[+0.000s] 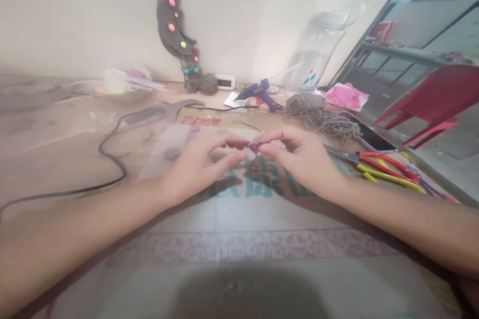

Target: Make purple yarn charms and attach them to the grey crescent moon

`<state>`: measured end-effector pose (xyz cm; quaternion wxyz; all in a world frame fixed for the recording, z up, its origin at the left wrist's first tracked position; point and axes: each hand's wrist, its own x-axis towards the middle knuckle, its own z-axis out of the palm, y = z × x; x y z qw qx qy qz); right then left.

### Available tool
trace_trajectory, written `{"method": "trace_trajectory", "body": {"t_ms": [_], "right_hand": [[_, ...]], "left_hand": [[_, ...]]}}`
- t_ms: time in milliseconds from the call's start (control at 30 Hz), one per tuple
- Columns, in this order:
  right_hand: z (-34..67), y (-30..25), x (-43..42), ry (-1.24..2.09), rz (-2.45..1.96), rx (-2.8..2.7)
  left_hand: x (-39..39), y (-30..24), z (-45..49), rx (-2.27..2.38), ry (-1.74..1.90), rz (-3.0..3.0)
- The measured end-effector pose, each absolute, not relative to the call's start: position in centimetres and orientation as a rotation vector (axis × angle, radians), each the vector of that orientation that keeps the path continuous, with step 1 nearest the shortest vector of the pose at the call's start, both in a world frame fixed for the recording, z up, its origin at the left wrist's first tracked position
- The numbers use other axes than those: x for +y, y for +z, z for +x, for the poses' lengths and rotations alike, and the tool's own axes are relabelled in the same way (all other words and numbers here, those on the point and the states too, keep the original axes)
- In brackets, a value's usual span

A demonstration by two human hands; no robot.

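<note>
My right hand (303, 152) pinches a small purple piece (256, 146), perhaps a pom-pom, between thumb and fingertips. A short strand hangs from it to a blurred grey-brown yarn bundle (255, 165). From the other side, my left hand (205, 159) reaches in with its fingertips close to the purple piece; its thumb and forefinger are apart, and whether they touch it I cannot tell. Both hands are over a pale printed sheet (239, 214). Beyond my left hand lies another small grey clump (172, 153) with a purple bit (194, 129) near it.
A blue glue gun (258, 92), grey yarn (310, 109) and a clear jug (318, 55) are at the back. Red-and-yellow scissors (385, 167) and a phone (370, 132) lie right. A black cable (112, 154) curves left. A grey crescent with pom-poms (166, 22) hangs on the wall.
</note>
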<state>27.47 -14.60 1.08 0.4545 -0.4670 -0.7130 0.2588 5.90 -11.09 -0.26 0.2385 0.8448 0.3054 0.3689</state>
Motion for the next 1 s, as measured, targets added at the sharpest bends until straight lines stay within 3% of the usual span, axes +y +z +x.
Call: {"method": "trace_trajectory", "body": {"t_ms": [567,833,1000], "right_hand": [[27.5,0.3,-14.5,0.562,-1.100,-1.933],[27.4,0.6,-14.7,0.586,-1.049,-1.755],[27.5,0.5,-14.3,0.634,-1.075,-1.687]], "left_hand": [[-11.1,-0.3,6.0,0.783,1.022,2.333],[-10.7,-1.0,6.1,0.624,0.620,2.334],[-10.6,-1.0,6.4,0.554,0.593,2.306]]}}
